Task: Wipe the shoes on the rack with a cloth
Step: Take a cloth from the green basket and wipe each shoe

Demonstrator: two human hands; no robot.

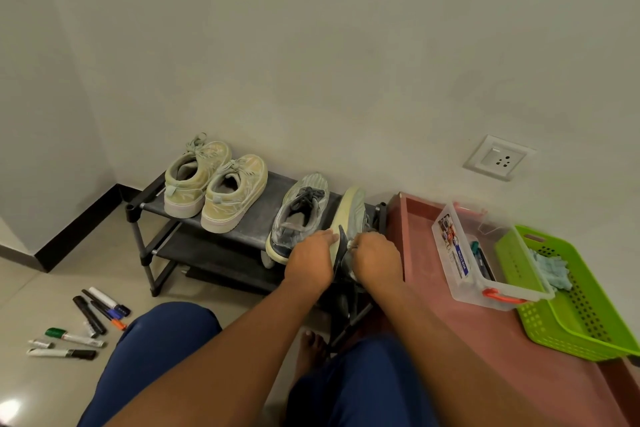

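Head view, what do the hands have?
— Both work on one grey sneaker (349,215), tipped on its side at the right end of the black rack (152,199), sole facing left. The left hand (310,258) lies against the sole near the heel, fingers fairly straight and pressed flat on it. The right hand (375,258) sits just on the other side of the shoe, fingers curled; a scrap of pale cloth (351,246) shows at its fingertips, touching the shoe's upper.

— And the count?
— Four shoes on the rack's top shelf: two pale yellow-green ones (214,189) at the left end, upright and side by side, then the other grey sneaker (299,215) upright just left of the tipped one. One clear plastic box (485,260) with an orange handle and one green basket (568,291) lie to the right of the rack on a reddish surface (467,340); the box touches the basket. About nine markers (86,322) lie scattered on the floor, left of the rack and nearer the person. One wall socket (498,157) sits above and right of the rack.
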